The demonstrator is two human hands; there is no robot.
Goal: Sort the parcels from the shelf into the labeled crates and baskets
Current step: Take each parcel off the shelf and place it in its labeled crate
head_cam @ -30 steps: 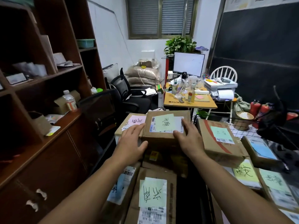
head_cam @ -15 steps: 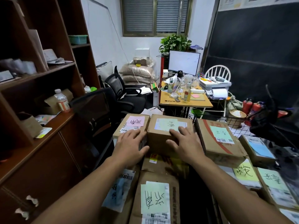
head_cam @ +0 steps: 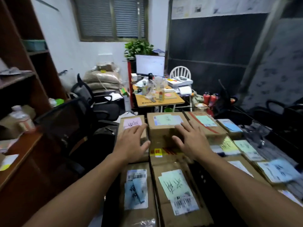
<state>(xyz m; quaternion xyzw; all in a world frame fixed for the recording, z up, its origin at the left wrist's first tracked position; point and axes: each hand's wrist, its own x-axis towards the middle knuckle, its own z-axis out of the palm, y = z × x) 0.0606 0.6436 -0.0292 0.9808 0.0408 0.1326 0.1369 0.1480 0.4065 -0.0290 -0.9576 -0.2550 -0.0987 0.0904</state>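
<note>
A brown cardboard parcel with a pale green label lies in the middle of a spread of parcels. My left hand lies flat with straight fingers at its left side, partly over the parcel with a pink label. My right hand rests open, fingers spread, on the near right of the middle parcel's top. Nearer to me lie a parcel with a blue label and one with a green label. The brown shelf stands at the left.
More labelled parcels spread to the right, over a wire basket. A black office chair stands just left of the parcels. Behind are a cluttered desk, a monitor, a white chair and red fire extinguishers.
The middle parcel has been set down flat among the others. Both hands have slid back toward me and their fingers have straightened. My view has swung slightly right.
</note>
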